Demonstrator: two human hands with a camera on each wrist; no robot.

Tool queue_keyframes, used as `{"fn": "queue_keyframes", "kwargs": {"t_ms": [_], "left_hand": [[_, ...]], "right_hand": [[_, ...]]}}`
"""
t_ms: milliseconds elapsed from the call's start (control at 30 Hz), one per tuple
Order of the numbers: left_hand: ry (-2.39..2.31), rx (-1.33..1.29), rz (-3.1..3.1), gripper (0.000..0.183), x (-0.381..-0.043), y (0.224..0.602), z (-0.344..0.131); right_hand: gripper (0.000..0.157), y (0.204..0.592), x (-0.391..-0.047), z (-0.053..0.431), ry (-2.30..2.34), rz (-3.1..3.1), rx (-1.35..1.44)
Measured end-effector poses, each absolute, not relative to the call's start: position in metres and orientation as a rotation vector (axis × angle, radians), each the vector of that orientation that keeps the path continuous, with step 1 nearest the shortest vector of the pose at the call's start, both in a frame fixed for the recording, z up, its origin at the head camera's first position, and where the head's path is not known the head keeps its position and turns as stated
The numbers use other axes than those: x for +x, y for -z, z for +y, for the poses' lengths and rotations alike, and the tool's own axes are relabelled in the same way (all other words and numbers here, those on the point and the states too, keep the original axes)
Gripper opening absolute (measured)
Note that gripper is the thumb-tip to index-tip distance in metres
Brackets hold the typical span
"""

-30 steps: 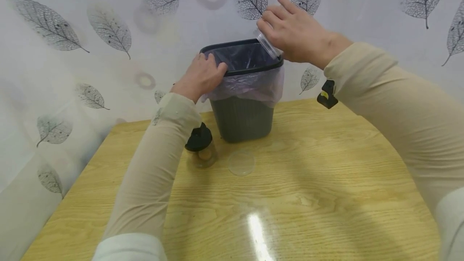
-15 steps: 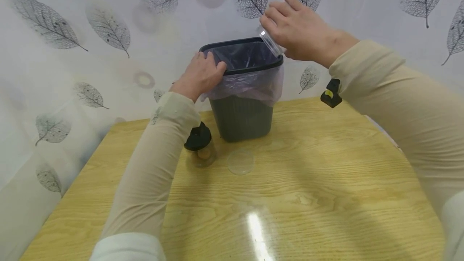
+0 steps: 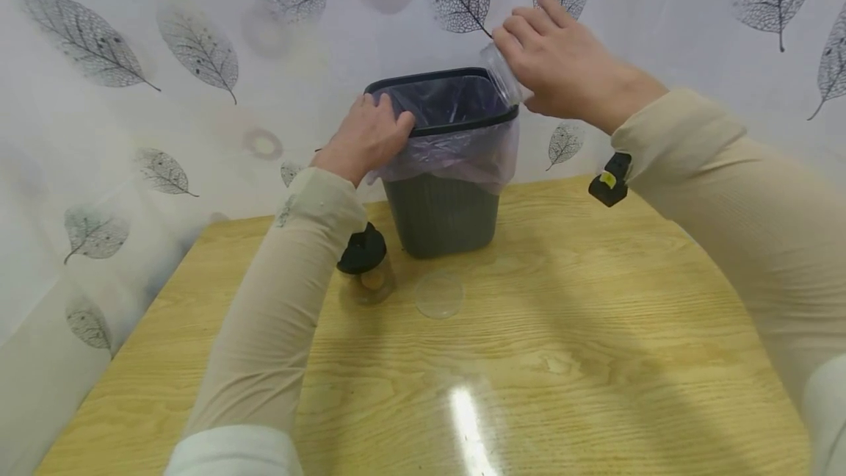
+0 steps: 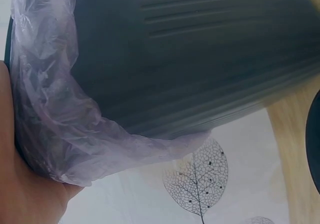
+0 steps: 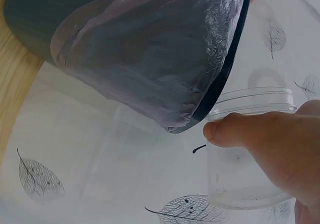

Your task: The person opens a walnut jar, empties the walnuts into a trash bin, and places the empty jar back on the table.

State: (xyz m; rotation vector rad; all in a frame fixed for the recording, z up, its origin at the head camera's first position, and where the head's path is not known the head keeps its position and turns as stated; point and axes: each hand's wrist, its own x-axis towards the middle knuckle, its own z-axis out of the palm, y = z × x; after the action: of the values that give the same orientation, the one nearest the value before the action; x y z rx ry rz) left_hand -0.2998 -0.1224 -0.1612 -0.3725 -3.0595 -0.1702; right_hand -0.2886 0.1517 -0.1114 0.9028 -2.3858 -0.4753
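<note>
Two hands at a lined bin on the table. Your left hand has its fingers hooked over the rim at the left corner; your right hand has thumb and fingers curled around a clear jar, tilted, by the rim's right end. Whether jar and rim touch cannot be told. Good practice: let a firm left grip steady the bin, hold the jar securely without squeezing, and avoid dragging the liner.
</note>
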Motion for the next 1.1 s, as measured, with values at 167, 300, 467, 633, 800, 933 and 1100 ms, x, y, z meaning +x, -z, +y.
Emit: {"fn": "queue_keyframes", "kwargs": {"t_ms": [167, 300, 467, 633, 800, 933, 1100], "left_hand": [[0.15, -0.391, -3.052, 0.072, -0.3, 0.16, -0.122], [0.159, -0.381, -3.059, 0.072, -0.299, 0.16, -0.122], [0.139, -0.364, -3.049, 0.072, -0.299, 0.161, -0.122], [0.139, -0.357, -3.046, 0.072, -0.298, 0.161, -0.122], [0.14, -0.367, -3.038, 0.07, -0.299, 0.161, -0.122], [0.162, -0.366, -3.035, 0.071, -0.298, 0.161, -0.122], [0.155, -0.365, -3.039, 0.072, -0.297, 0.161, -0.122]], "right_hand": [[0.095, 0.117, -0.289, 0.166, 0.211, -2.476, 0.832], [0.096, 0.121, -0.289, 0.175, 0.025, -2.527, 0.795], [0.098, 0.126, -0.289, 0.182, -0.177, -2.567, 0.751], [0.101, 0.131, -0.288, 0.19, -0.377, -2.595, 0.717], [0.097, 0.142, -0.289, 0.199, -0.542, -2.597, 0.689], [0.098, 0.153, -0.288, 0.205, -0.667, -2.626, 0.613], [0.098, 0.168, -0.285, 0.209, -0.817, -2.646, 0.531]]}}
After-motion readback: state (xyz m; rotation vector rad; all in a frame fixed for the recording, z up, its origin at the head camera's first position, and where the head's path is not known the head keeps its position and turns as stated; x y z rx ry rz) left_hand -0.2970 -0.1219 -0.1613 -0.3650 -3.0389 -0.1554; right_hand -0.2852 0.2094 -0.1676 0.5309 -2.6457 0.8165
